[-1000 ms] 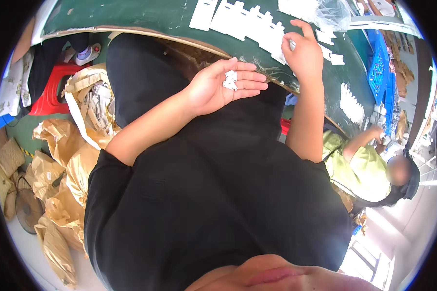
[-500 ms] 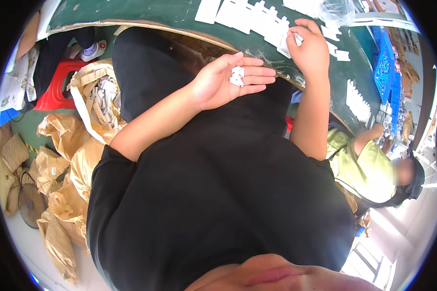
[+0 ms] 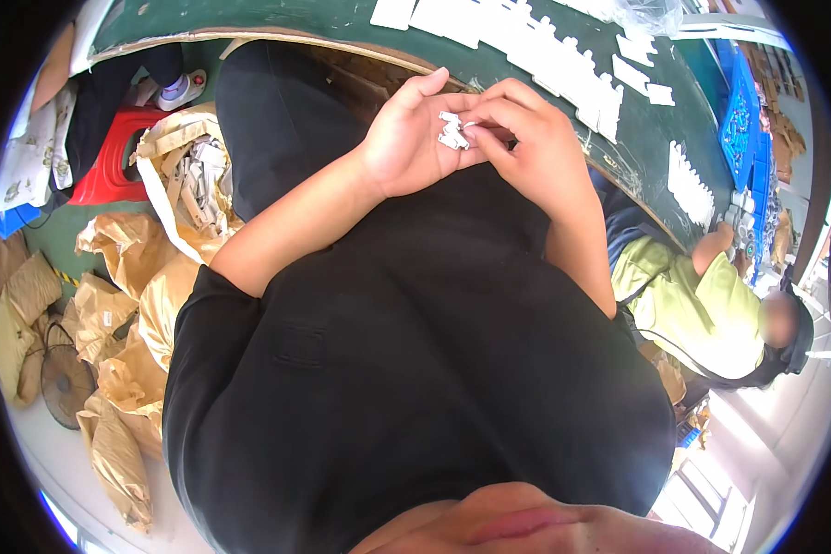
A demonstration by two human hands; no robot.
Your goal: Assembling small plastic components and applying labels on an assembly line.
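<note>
My left hand is palm up above my lap, holding several small white pieces in its palm with the thumb stretched out. They look like plastic parts, but their exact kind is too small to tell. Reaching in from the right, my right hand pinches a small white piece at the edge of that pile, thumb and forefinger together. Its fingers hide part of the left hand's fingers. Beyond both hands, a long row of flat white parts with notched edges lies on the green table.
More white parts and another white row lie to the right. A clear plastic bag sits at the back. Blue trays line the right side, near a person in light green. Brown sacks and a red stool stand left.
My right hand has come back from the row of white parts on the table to my left palm, where its fingertips now pinch among the small white pieces. The left hand stays nearly in place.
</note>
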